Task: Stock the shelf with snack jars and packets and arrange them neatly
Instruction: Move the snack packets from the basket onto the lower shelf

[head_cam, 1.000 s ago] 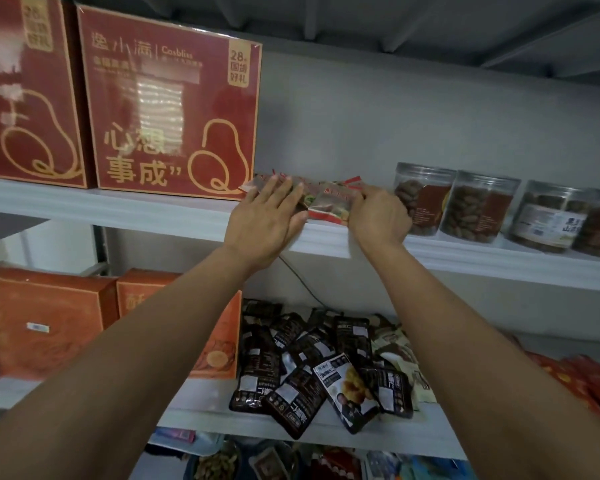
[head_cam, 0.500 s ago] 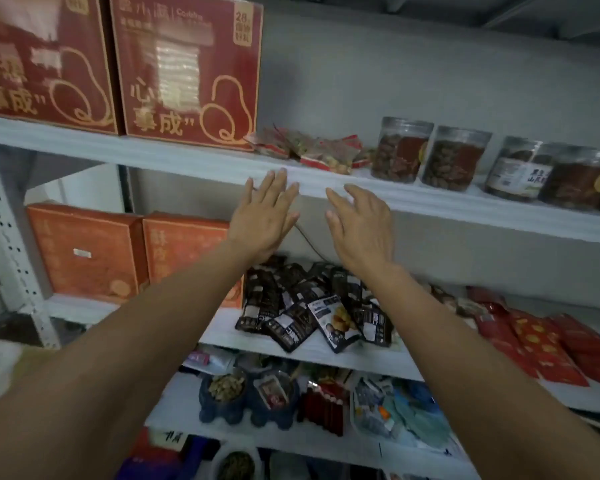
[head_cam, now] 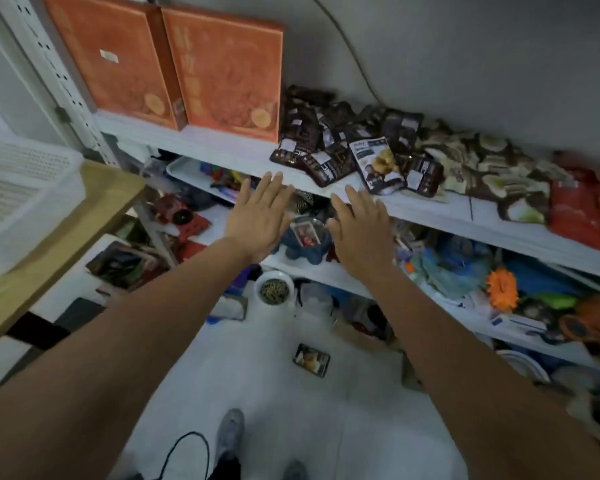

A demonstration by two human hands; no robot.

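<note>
Left hand (head_cam: 258,216) and right hand (head_cam: 361,232) hover flat near seemingly glossy dark packets (head_cam: 329,161).

The two orange boxes (head_cam: 222,71) lose their tops to the upper edge, and the red packets (head_cam: 582,216) run off the right edge. The white basket (head_cam: 21,195) is cut at the left. Print on the dark packets (head_cam: 329,157) is too small to read. The left hand (head_cam: 257,216) and right hand (head_cam: 361,230) cover parts of a blue holder (head_cam: 302,252) on the shelf below; the clutter (head_cam: 458,268) to its right is blurred beyond telling
</note>
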